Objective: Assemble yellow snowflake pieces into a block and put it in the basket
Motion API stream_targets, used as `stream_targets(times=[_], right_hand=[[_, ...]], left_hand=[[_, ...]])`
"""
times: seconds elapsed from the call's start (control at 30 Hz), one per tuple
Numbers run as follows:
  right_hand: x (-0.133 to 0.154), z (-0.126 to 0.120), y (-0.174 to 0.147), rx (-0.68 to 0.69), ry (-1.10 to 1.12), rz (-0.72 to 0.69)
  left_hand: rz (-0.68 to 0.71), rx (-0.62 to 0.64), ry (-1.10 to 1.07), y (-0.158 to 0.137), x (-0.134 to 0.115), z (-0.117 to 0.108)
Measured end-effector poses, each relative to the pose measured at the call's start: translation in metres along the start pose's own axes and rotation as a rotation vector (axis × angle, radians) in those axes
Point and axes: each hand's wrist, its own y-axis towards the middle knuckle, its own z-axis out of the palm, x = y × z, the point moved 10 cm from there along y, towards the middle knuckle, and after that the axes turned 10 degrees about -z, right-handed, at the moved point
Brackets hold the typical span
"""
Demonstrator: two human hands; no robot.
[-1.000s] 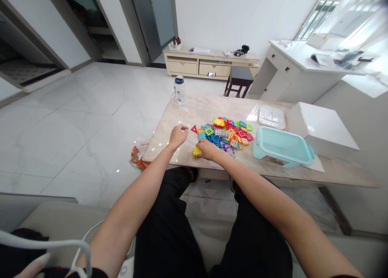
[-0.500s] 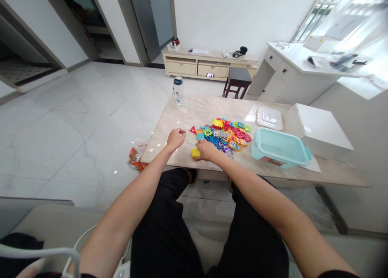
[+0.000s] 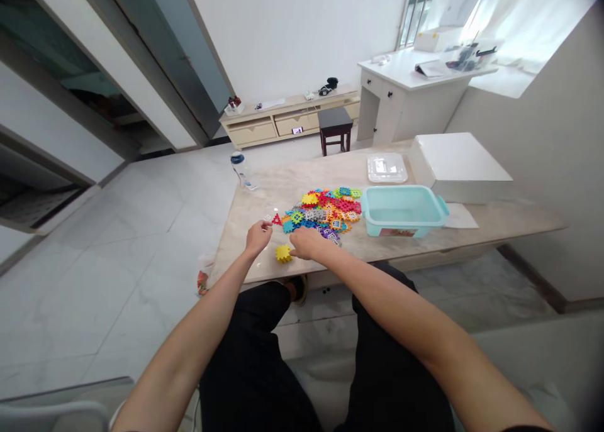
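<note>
My left hand [image 3: 259, 238] hovers at the left of the table, fingers loosely curled, with a small gap at the tips and nothing visible in them. Just beyond its fingertips lie a white window-like frame [image 3: 267, 218] and a red triangular piece [image 3: 277, 220]. My right hand [image 3: 307, 243] reaches over the near edge of a heap of colourful plastic interlocking pieces [image 3: 325, 215]. Its thumb and fingers are apart, the fingertips by a light blue piece [image 3: 288, 227]. A yellow block with toothed edges [image 3: 284, 253] rests on the table beside the thumb; whether they touch is unclear.
Right of the heap stands a light teal bin [image 3: 401, 215], with a clear lid [image 3: 387, 168] and a white box [image 3: 460, 165] behind it. A water bottle [image 3: 242, 171] stands at the far left corner of the table [image 3: 278, 171]. Beyond are a dark stool [image 3: 335, 121] and a low cabinet [image 3: 255, 132].
The camera view has turned to the right. My right thumb has come away from the yellow block's near side, and the block stays on the table. My left hand remains near the white frame.
</note>
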Motion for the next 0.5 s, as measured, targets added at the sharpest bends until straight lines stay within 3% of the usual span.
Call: stream_targets(times=[0.13,0.3,0.5], right_hand=[[-0.01,-0.012,-0.035,-0.086,0.015,-0.01],[-0.035,-0.018,-0.076,-0.143,0.062,-0.02],[-0.051,-0.025,-0.104,-0.16,0.145,-0.022]], left_hand=[[0.153,0.057,0.093,0.025,-0.061,0.027],[0.346,0.19,0.317,0.058,-0.136,0.081],[0.483,0.348,0.46,0.098,-0.193,0.145]])
